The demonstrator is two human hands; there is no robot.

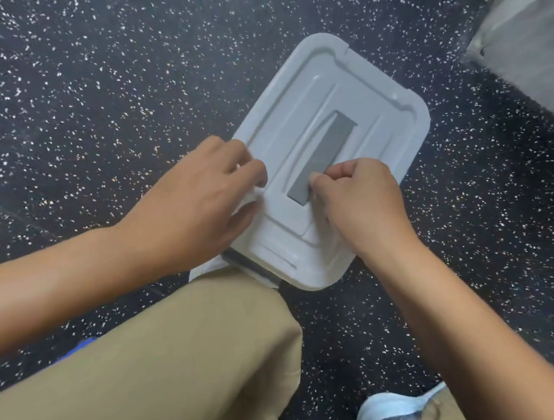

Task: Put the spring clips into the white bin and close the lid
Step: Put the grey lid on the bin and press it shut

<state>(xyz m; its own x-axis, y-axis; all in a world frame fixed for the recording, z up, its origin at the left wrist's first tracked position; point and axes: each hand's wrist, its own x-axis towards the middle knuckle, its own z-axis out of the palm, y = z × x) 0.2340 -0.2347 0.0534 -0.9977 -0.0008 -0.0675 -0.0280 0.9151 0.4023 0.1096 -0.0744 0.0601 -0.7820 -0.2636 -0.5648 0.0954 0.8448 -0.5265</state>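
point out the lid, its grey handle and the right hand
lid (374,73): head view, bare far part of its white top
grey handle (326,155): head view, middle of the grey strip
right hand (360,201): head view, back of the hand, fingers curled at the handle's near end

Smooth matt white plastic on the lid (367,73), with a grey matt handle (324,157). Dark speckled floor (83,76), rubber-like and grainy. Tan woven cloth on the trousers (156,376).

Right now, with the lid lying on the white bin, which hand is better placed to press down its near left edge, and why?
The left hand. It rests on the lid's near left edge, fingers curled over the rim. The right hand sits fisted beside the grey handle, further in.
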